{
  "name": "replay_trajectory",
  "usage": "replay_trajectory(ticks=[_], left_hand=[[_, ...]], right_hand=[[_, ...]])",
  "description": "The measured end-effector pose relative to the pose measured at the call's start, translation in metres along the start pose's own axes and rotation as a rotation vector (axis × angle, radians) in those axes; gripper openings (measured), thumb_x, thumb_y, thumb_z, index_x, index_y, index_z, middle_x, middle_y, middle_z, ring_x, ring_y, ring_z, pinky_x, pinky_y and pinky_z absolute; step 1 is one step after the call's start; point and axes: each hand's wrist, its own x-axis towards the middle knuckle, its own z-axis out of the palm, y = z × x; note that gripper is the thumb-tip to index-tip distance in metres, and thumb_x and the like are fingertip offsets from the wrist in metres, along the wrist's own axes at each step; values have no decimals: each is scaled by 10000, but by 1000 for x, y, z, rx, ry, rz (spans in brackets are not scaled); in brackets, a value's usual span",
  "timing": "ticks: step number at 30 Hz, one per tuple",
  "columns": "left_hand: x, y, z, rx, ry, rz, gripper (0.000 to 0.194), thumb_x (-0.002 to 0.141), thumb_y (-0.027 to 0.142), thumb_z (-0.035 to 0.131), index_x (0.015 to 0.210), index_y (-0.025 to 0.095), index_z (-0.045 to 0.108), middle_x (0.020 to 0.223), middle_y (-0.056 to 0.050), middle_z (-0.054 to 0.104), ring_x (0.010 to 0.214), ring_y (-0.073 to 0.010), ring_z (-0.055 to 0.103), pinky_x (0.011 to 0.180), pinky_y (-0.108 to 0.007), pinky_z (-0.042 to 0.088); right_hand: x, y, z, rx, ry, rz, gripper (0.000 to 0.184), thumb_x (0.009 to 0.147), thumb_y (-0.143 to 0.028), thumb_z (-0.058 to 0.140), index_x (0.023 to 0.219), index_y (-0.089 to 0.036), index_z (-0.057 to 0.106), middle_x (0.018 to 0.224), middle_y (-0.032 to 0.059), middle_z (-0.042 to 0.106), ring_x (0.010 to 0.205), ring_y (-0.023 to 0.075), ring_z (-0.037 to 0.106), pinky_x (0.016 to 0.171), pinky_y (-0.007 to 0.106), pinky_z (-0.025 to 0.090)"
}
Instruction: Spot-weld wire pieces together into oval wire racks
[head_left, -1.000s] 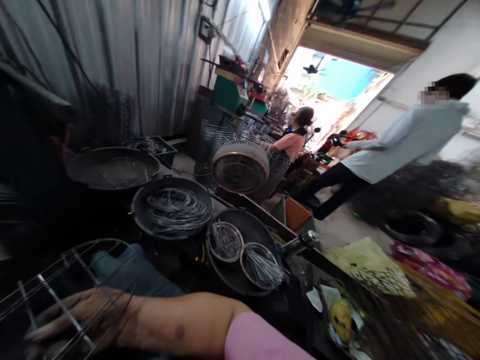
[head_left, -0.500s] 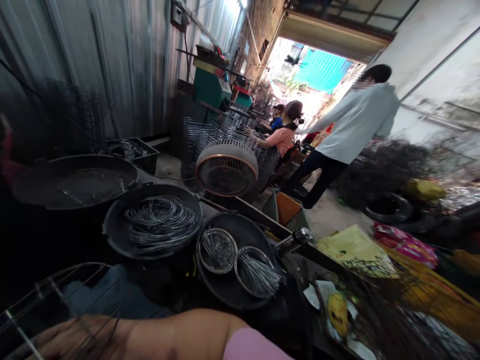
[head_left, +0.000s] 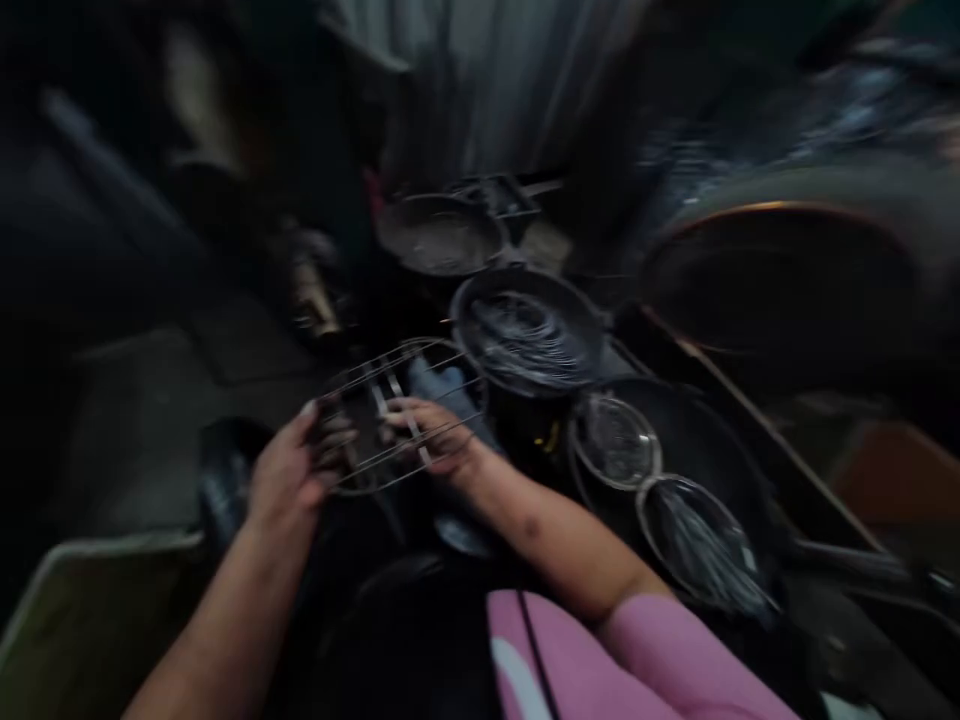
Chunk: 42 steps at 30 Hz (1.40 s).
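An oval wire rack with parallel wires and flat crossbars is in front of me, tilted. My left hand is closed around its left end, the thumb on top. My right hand is at the middle of the rack, fingers curled at a crossbar; wires pass in front of it. Motion blur hides the exact grip of the fingertips. Just beyond the rack is a dark pan of bent wire rings. To the right, a larger dark pan holds two round bowls with short metal pieces and straight rods.
Another shallow pan stands farther back, near a corrugated metal wall. A large round fan stands at the right. At the lower left is a pale-rimmed container. A blue cloth lies beneath the rack.
My view has swung left and down, away from the doorway and the people. Both my hands now show on the wire rack; before, only one forearm and hand showed clearly, at the lower left.
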Motion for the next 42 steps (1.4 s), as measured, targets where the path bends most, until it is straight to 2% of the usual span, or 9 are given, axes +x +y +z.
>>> replay_trajectory(ticks=[2, 4, 14, 23, 30, 36, 42], left_hand=[[-2, 3, -27, -11, -41, 29, 184, 833, 224, 457, 891, 111, 589, 564, -28, 566, 411, -111, 544, 312, -152, 314], [0, 2, -38, -46, -63, 47, 189, 832, 214, 442, 875, 98, 585, 558, -52, 585, 425, -128, 572, 302, -139, 297], [-6, -1, -58, -104, -86, 86, 185, 822, 207, 462, 914, 91, 572, 567, -72, 607, 444, -145, 593, 307, -129, 291], [-8, 1, -61, -100, -94, 103, 177, 815, 209, 471, 899, 90, 573, 551, -71, 604, 437, -142, 587, 302, -126, 269], [-8, 2, -63, -75, -95, 142, 209, 811, 225, 471, 936, 87, 565, 564, -70, 610, 436, -138, 583, 316, -137, 305], [-18, -1, -59, -50, -122, 248, 256, 783, 253, 509, 980, 99, 565, 567, -67, 616, 445, -141, 587, 316, -127, 284], [-27, 5, -52, -51, -60, 249, 316, 735, 274, 572, 1012, 121, 565, 578, -55, 626, 446, -159, 591, 378, -186, 408]], right_hand=[[1, 3, 0, -2, 35, 29, 164, 636, -135, 633, 765, -144, 534, 573, -20, 547, 450, 56, 458, 403, 148, 313], [1, 9, 2, -39, 47, 44, 145, 669, -152, 613, 787, -152, 527, 586, -16, 551, 443, 56, 451, 402, 151, 306], [3, 31, 15, -109, 3, 32, 165, 670, -176, 607, 801, -155, 511, 595, -22, 546, 431, 50, 424, 419, 166, 327], [3, 29, 21, -117, -20, 19, 112, 719, -149, 545, 822, -162, 502, 596, -31, 541, 380, 34, 356, 363, 154, 280], [4, 34, 17, -100, -126, 33, 174, 700, -178, 606, 837, -138, 506, 604, -21, 569, 393, 29, 405, 373, 134, 308], [1, 32, 11, -141, -122, 33, 211, 669, -186, 652, 822, -135, 516, 595, -17, 582, 387, 36, 439, 381, 138, 345], [2, 28, 10, -159, -135, 27, 224, 660, -200, 669, 832, -135, 540, 599, -12, 595, 403, 38, 454, 400, 143, 357]])
